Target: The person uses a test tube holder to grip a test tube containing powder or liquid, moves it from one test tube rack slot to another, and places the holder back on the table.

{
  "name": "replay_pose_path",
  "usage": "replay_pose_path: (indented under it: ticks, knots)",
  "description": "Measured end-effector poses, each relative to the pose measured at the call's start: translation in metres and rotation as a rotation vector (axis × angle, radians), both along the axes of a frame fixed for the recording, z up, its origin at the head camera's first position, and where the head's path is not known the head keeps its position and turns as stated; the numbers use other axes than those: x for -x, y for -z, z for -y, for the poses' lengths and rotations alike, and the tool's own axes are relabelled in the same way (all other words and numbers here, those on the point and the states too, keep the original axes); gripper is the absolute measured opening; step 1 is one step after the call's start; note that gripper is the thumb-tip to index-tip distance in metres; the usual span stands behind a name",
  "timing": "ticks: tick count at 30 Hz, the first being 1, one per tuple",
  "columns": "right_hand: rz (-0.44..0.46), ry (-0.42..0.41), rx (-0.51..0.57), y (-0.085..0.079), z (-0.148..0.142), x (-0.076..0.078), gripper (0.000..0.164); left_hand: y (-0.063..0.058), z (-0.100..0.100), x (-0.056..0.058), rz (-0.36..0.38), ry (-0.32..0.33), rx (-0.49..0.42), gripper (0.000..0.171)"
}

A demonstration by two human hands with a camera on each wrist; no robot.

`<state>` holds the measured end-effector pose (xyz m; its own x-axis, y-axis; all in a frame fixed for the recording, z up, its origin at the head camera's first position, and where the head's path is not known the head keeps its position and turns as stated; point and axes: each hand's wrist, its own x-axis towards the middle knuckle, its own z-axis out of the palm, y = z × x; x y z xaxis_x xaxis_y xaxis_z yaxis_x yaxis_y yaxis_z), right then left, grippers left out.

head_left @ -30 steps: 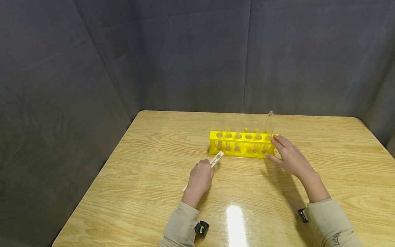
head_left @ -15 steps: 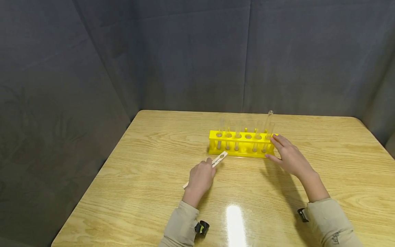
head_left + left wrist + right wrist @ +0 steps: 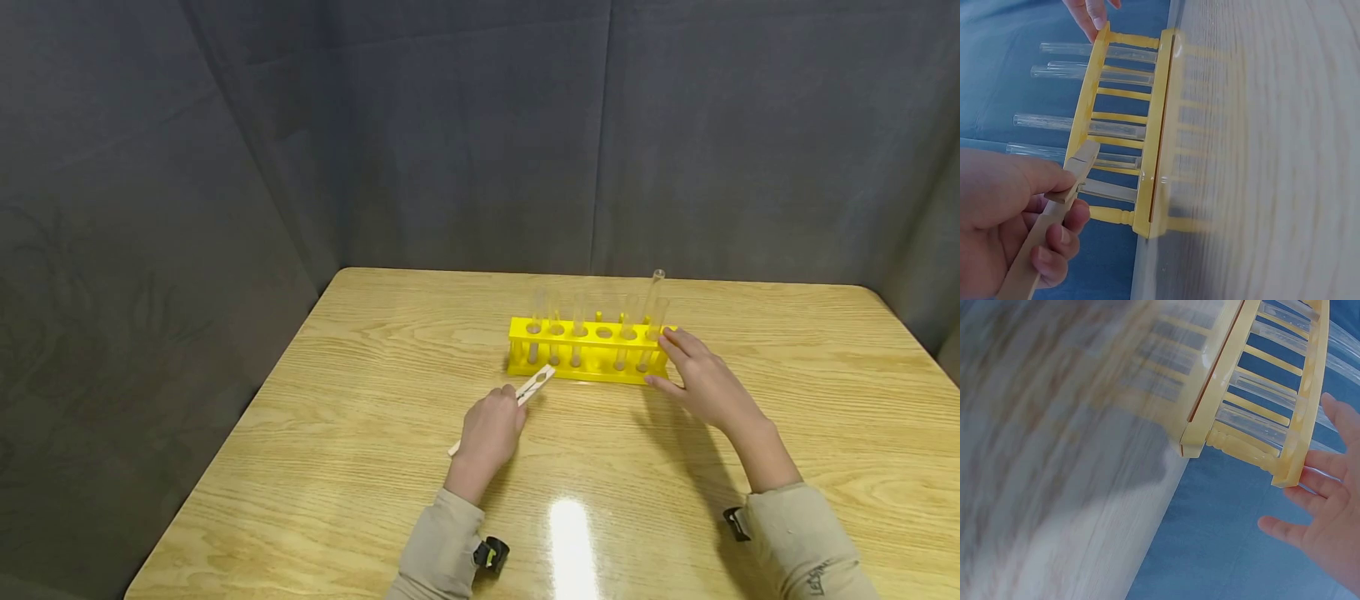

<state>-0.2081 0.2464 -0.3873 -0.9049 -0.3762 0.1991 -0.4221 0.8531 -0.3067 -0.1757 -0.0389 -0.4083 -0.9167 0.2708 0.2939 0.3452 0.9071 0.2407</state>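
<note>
My left hand [image 3: 489, 427] grips a wooden test tube holder [image 3: 534, 386], its tip pointing at the front of a yellow test tube rack [image 3: 600, 375]. In the left wrist view, thumb and fingers curl round the wooden handle [image 3: 1030, 256]; the tip overlaps the rack, though contact cannot be told. Clear test tubes [image 3: 579, 312] stand upright in several rack holes, and one hole right of the middle has no tube. My right hand [image 3: 705, 387] touches the rack's right end. In the right wrist view, its fingers [image 3: 1319, 481] lie against the top bar, loosely extended, thumb apart.
The rack stands on a wood-grain table [image 3: 360, 400], towards its far side. Another clear tube [image 3: 656, 287] rises higher behind the rack's right end. Dark cloth [image 3: 480, 150] hangs behind and to the left of the table. Light glares off the table's front.
The test tube holder's tip has shifted slightly to the right, and its rear end has swung a little the same way. My right hand and the rack look unmoved.
</note>
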Motion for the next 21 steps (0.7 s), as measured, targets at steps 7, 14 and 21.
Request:
replay_pose_path:
  ticks: [7, 14, 21]
  knots:
    - [0.012, 0.001, 0.001, -0.0003, -0.0001, 0.0001, 0.065, -0.0002, -0.0022, -0.0001, 0.017, 0.018, -0.006, 0.018]
    - [-0.001, 0.0, -0.003, -0.0001, -0.0001, 0.0, 0.065, -0.0007, -0.0023, -0.0003, 0.053, 0.036, -0.069, 0.018]
    - [-0.037, -0.008, -0.005, 0.0009, 0.0007, 0.0007, 0.064, -0.0011, -0.0037, -0.0009, 0.09, 0.047, -0.103, 0.018]
